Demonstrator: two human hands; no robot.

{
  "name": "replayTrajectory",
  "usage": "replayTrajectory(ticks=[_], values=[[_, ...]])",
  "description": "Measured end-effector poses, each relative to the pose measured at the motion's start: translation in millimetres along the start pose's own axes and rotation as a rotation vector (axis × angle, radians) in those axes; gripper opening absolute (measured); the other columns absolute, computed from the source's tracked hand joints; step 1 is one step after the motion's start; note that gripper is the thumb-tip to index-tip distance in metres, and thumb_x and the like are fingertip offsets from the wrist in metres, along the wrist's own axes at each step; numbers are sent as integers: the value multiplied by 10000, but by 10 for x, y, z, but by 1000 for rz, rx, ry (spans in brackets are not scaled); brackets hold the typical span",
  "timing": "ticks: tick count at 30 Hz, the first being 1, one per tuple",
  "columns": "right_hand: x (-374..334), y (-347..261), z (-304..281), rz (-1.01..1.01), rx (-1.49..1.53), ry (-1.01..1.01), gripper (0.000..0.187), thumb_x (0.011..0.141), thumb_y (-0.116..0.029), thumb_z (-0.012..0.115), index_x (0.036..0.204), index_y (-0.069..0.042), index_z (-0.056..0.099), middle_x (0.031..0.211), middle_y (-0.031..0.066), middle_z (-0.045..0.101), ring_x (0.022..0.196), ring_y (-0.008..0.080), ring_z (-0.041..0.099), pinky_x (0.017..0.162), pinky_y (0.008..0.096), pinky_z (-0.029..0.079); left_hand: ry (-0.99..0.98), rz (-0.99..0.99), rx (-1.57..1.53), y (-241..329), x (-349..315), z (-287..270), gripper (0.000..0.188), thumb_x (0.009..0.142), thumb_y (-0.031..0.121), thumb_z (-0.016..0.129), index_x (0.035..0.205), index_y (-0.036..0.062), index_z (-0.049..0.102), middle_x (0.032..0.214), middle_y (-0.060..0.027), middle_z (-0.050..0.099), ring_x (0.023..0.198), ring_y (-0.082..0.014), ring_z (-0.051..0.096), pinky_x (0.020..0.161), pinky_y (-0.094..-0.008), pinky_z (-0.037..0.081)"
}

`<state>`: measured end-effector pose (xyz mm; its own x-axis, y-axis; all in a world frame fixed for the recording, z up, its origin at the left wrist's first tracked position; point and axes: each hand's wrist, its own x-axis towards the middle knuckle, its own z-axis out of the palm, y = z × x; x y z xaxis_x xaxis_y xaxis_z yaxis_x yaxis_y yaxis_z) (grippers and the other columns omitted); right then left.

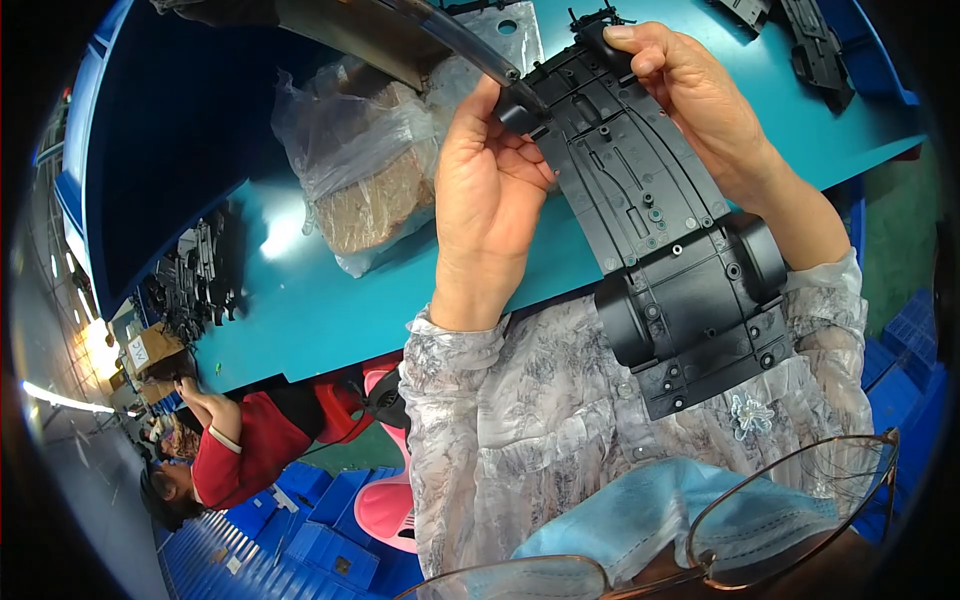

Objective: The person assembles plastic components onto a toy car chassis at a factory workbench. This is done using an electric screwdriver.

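A long black plastic chassis (pixel 640 190), which looks like the base of a toy car, slants across the middle of the view with its ribbed, stud-covered face showing. Along the left edge of its far end, my left hand (pixel 487 205) grips it, thumb up and fingers partly behind the part. My right hand (pixel 705 105) holds the far right corner, thumb on top near a small black fitting (pixel 597 22). A metal tube (pixel 455 40) comes down from above, its lower end at the chassis's far left corner by my left thumb. The chassis's wide near end hangs over my lap.
On the teal table (pixel 270 340) lies a brown block in clear plastic wrap (pixel 370 200). Black parts (pixel 200 270) are heaped at left; more black parts (pixel 815 50) lie far right. A person in red (pixel 255 450), a pink stool (pixel 385 505) and blue crates (pixel 335 560) are at lower left.
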<state>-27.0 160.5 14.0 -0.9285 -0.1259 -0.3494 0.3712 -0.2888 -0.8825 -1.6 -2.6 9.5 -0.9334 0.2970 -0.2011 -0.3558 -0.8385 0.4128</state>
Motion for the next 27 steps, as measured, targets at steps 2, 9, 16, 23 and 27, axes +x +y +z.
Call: replayTrajectory(ticks=[2,9,16,23,27], values=[[5,-4,-14,64,61,-3,117,776,-239,516,689,-161,522,635,-113,394,580,-11,328,580,140,306,29,-8,-18,-9,21,-6,64,758,55,532,811,19,528,793,-42,561,750,-112,527,714,-207,428],[103,87,-87,-28,-83,42,113,765,-228,506,799,-144,573,651,-113,401,583,-5,323,583,132,291,-1,-21,-30,9,36,-37,59,763,60,525,805,19,524,795,-48,569,755,-123,534,725,-226,436],[91,89,-49,0,-41,10,107,759,-213,501,786,-133,567,678,-88,422,614,3,373,613,139,340,130,-38,-2,12,50,-36,138,791,169,496,803,33,510,751,-53,559,677,-148,533,619,-285,443],[83,88,-12,2,-49,50,109,754,-213,504,783,-126,563,696,-79,437,629,8,398,624,143,361,69,-75,-49,58,40,-84,62,772,77,515,797,20,523,791,-59,574,756,-144,537,723,-280,448],[73,80,-10,25,19,1,107,752,-223,515,772,-129,561,697,-80,439,633,10,396,630,147,361,64,-70,-41,58,41,-73,63,771,77,517,795,19,524,792,-58,574,760,-145,535,725,-278,446]])
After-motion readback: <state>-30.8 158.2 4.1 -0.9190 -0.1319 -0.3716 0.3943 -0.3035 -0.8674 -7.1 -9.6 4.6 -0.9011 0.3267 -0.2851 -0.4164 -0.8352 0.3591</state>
